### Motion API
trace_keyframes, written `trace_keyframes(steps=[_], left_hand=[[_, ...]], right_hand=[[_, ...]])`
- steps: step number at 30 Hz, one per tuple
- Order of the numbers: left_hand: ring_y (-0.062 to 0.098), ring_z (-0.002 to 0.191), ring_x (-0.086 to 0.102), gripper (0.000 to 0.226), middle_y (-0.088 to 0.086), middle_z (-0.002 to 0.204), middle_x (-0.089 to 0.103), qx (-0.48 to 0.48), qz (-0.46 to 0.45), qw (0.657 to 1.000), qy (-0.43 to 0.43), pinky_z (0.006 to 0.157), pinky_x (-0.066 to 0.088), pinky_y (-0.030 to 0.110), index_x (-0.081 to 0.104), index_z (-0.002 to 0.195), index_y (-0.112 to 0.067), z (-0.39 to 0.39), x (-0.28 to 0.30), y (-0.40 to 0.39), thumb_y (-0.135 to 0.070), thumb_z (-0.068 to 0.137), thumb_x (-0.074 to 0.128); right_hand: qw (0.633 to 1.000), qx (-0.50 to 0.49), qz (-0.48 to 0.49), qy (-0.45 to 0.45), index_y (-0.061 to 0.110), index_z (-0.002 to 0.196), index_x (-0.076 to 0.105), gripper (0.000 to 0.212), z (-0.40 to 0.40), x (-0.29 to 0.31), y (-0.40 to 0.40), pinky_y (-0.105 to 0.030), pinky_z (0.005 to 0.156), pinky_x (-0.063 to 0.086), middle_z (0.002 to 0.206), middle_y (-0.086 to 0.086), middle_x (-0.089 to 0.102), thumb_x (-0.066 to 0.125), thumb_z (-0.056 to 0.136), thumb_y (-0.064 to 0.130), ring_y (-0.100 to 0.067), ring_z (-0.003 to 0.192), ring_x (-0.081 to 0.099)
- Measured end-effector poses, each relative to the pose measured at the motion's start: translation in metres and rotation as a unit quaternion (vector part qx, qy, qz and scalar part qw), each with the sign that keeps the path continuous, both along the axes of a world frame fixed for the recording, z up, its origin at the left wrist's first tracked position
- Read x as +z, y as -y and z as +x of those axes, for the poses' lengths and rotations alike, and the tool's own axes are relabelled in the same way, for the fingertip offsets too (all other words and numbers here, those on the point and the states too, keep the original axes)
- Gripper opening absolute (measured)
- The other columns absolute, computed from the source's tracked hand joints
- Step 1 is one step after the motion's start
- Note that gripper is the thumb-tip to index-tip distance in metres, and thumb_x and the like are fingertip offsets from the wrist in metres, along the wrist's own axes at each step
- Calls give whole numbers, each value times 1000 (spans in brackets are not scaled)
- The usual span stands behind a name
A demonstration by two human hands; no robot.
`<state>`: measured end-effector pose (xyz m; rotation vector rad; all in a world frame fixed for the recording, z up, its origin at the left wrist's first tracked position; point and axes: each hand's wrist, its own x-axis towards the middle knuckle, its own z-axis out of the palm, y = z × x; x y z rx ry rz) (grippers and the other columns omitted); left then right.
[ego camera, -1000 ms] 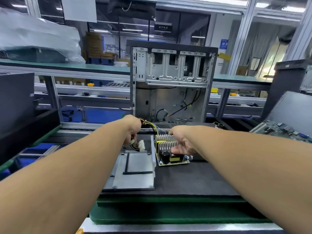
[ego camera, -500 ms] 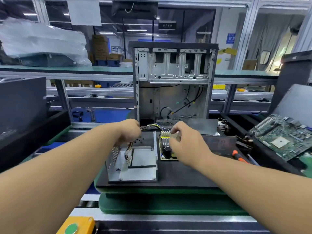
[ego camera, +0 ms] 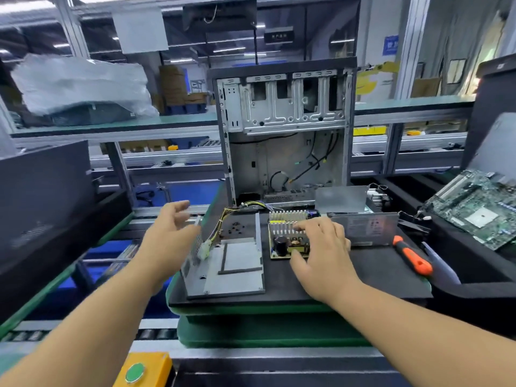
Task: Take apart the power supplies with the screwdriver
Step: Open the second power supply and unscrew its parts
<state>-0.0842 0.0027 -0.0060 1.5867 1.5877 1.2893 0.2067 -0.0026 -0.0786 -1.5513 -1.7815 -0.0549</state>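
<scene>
Left hand (ego camera: 170, 230) is off the parts, hovering left of the open grey sheet-metal power supply housing (ego camera: 231, 263), fingers spread and loose, holding nothing. Right hand (ego camera: 321, 247) lies over the green power supply circuit board with finned aluminium heatsinks (ego camera: 284, 233), fingers spread and fairly straight, tips touching the heatsink fins; thumb at the board's near edge. Can't tell if it's actually gripping the board.

Board sits flat on the black work mat (ego camera: 349, 277), just right of the housing. A bundle of yellow and black wires with a white plug (ego camera: 215, 233) runs from the far edge of the mat down to the housing's left side. Small dark screws (ego camera: 234, 229) lie loose on the mat between wires and board.

Orange-and-black handled screwdriver (ego camera: 411, 256) lies on the mat to the right, well apart from both hands. Grey metal power supply cover (ego camera: 365, 229) stands just far-right of the board. Open grey computer tower case (ego camera: 284, 132) stands upright at the far side. Green motherboard (ego camera: 472, 209) lies tilted at far right. Yellow box with a green button (ego camera: 139, 371) at the near edge.
</scene>
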Motion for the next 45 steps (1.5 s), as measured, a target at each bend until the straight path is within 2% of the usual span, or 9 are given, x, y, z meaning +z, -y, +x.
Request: trace_keyframes(steps=[7,12,16,23,28,33,37,41,45], left_hand=[[11,103,72,58,-12,124,70,26,1,980,196,83,58,35,60,129,-29,17,-40,9,11,90,48],[8,96,73,59,-22,110,72,50,13,984,172,67,55,23,65,116,-38,27,-40,0,10,86,46],[10,104,72,59,-15,115,74,38,7,985,166,88,59,36,65,118,-34,31,-40,-11,10,85,46],[14,111,69,51,-11,119,72,28,7,986,163,96,57,42,63,119,-28,31,-35,-20,8,85,50],[11,122,60,54,-11,135,60,10,35,979,199,100,50,38,51,136,-34,23,-45,-5,-31,83,61],[13,123,60,40,-13,130,61,48,67,965,250,107,47,40,60,113,-52,-1,-76,11,-57,74,56],[15,121,61,44,-12,126,62,54,72,966,243,108,47,45,59,111,-46,2,-79,13,-62,71,52],[9,109,62,40,-14,117,65,55,73,981,171,92,51,42,54,113,-48,23,-75,15,-67,79,43],[-2,96,53,34,-23,109,59,76,69,990,98,77,40,35,47,119,-43,32,-76,15,-65,96,35]], right_hand=[[999,24,18,38,37,127,49,47,-2,-3,3,-40,98,37,129,13,40,64,83,35,-17,126,35],[999,24,44,20,36,122,50,42,-1,-4,8,-36,97,38,123,14,43,58,81,32,-16,122,37],[998,26,61,13,33,117,52,38,-1,-5,10,-38,96,41,119,14,45,58,80,28,-16,118,39],[995,29,89,-17,32,112,56,34,-1,-4,11,-37,94,42,111,17,44,57,79,24,-14,111,41],[985,51,133,-95,27,113,59,35,4,2,18,-38,98,43,111,12,51,58,79,16,-17,111,45],[963,-54,233,-120,26,115,55,38,66,8,34,-31,92,33,110,12,48,57,77,25,-16,104,43],[951,-281,54,-120,26,125,47,46,142,10,34,-53,95,38,125,-8,50,66,83,34,-33,118,42],[926,-305,-223,18,23,136,51,51,169,3,33,-50,99,46,129,-17,52,55,95,53,-42,119,52],[924,-324,-200,-37,8,122,61,37,174,5,27,-47,95,48,124,-23,59,45,101,35,-44,114,57]])
